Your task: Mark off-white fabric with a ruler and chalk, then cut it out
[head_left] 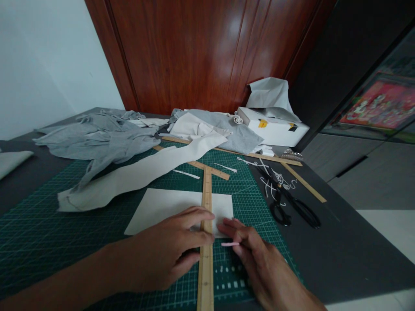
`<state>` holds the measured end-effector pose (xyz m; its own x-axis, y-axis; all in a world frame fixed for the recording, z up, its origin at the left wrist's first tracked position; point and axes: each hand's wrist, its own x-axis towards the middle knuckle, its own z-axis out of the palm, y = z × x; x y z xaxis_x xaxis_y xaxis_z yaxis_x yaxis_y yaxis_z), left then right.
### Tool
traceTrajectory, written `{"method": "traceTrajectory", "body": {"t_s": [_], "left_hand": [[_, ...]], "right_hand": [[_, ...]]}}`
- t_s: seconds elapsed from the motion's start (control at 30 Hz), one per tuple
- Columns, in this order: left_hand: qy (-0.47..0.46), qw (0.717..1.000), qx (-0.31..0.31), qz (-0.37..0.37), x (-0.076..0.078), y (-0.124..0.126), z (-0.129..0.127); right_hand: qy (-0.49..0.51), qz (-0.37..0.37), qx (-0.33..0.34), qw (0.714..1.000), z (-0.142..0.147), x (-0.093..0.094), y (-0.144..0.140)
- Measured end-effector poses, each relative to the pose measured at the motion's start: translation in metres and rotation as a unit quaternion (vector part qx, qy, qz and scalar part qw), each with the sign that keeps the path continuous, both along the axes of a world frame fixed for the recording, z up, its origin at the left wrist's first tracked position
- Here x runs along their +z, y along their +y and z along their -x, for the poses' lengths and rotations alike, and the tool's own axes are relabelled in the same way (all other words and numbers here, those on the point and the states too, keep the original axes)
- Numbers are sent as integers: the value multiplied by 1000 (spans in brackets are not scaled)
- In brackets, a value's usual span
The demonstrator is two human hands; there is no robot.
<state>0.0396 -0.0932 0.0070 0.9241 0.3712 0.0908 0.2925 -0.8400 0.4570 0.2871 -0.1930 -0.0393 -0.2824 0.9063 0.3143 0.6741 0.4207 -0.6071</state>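
The left hand (168, 250) comes in from the lower left of the frame, forearm low over the green cutting mat (42, 233). Its palm faces down and its fingers spread flat, pressing on the wooden ruler (206, 242) and on the lower edge of the white fabric rectangle (162, 209); they clasp nothing. The right hand (259, 263) enters from the lower right, its back turned up and its fingers curled inward. They pinch a small pink piece of chalk (230, 244), whose tip pokes out leftward, just beside the ruler's right edge and close to the fabric's lower right corner.

The ruler runs from the bottom centre of the frame up across the fabric rectangle, which lies in the middle of the mat. Fine graduations show on the ruler, and pale printed marks sit on the mat near the bottom edge, but neither can be read.

Black scissors (292, 205) lie right of centre on the dark worktop (340, 255), well apart from both hands. Grey cloth (97, 138) is heaped at the upper left, and a white box (275, 127) stands at the upper right of centre.
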Motion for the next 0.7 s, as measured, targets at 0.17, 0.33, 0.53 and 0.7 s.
{"method": "traceTrajectory", "body": {"t_s": [0.17,0.33,0.53,0.7], "left_hand": [[31,999,-3,27,3,-2,-7],[7,999,-11,42,5,-5,-19],[-23,998,23,55,-2,1,-33],[-20,997,67,33,-17,10,-35]], "right_hand": [[-47,-43,-39,997,-10,-6,-4],[-63,-30,-25,997,-18,-5,-6],[-44,-55,-21,997,-18,-5,-4],[-59,-50,-52,996,-19,-12,-6]]}}
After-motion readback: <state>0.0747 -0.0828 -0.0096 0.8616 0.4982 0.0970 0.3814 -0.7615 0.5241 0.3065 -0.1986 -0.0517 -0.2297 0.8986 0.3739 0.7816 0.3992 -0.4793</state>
